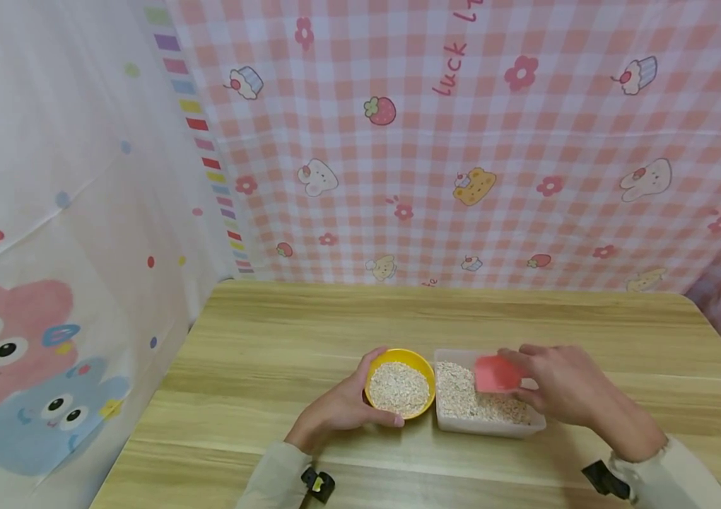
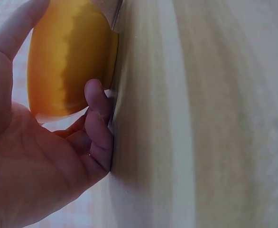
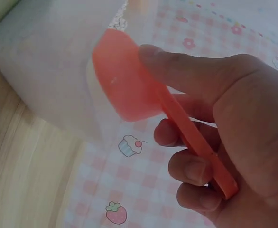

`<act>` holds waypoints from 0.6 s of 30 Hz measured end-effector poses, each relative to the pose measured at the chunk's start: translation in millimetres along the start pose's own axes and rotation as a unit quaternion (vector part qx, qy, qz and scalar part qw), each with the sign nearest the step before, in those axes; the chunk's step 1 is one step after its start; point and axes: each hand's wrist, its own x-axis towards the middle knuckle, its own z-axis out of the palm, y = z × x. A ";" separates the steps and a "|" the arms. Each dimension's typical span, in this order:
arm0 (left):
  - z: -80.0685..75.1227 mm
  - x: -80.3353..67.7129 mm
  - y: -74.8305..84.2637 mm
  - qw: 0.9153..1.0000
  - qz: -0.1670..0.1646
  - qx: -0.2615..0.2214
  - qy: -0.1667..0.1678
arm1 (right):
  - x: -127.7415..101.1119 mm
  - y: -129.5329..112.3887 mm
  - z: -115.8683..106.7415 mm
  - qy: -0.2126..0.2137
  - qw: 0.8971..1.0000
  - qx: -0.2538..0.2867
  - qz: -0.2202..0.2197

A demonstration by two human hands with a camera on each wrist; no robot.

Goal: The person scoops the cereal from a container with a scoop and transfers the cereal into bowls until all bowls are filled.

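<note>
A yellow bowl (image 1: pixel 399 387) (image 2: pixel 68 57) filled with oat flakes stands on the wooden table (image 1: pixel 309 332). My left hand (image 1: pixel 341 406) (image 2: pixel 44 142) cups its left side, thumb and fingers curled round the wall. Right beside it sits a clear plastic tub (image 1: pixel 484 424) (image 3: pixel 49 66), also holding oats. My right hand (image 1: pixel 558 385) (image 3: pixel 215 128) grips a pink scoop (image 1: pixel 497 373) (image 3: pixel 129 80) by its handle and holds it just above the tub's oats. Whether the scoop carries oats I cannot tell.
A pink checked cloth (image 1: pixel 462 141) hangs behind the table, and a white cartoon sheet (image 1: pixel 49 247) covers the left side. The table's rounded right corner (image 1: pixel 691 304) lies close to the cloth. Bare wood lies behind the bowl and tub.
</note>
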 end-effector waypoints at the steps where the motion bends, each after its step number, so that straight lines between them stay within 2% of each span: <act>1: -0.1 -0.1 0.0 1.000 0.003 0.001 0.000 | 0.0 0.0 0.7 -0.003 1.000 -0.006 0.001; 7: -0.2 0.3 -0.1 1.000 0.023 0.009 0.004 | 1.2 -1.1 5.3 -0.031 0.999 -0.021 0.006; 11: -1.7 -2.0 3.6 0.999 0.030 0.043 0.015 | 1.8 -1.4 8.6 -0.039 0.999 -0.022 0.008; 15: -6.4 -6.1 13.7 0.995 0.036 0.080 0.052 | 2.9 -1.2 11.4 -0.043 0.999 -0.017 0.011; 18: -7.7 -8.9 24.9 0.991 0.045 0.086 0.090 | 3.2 -0.6 12.4 -0.044 0.999 -0.013 0.013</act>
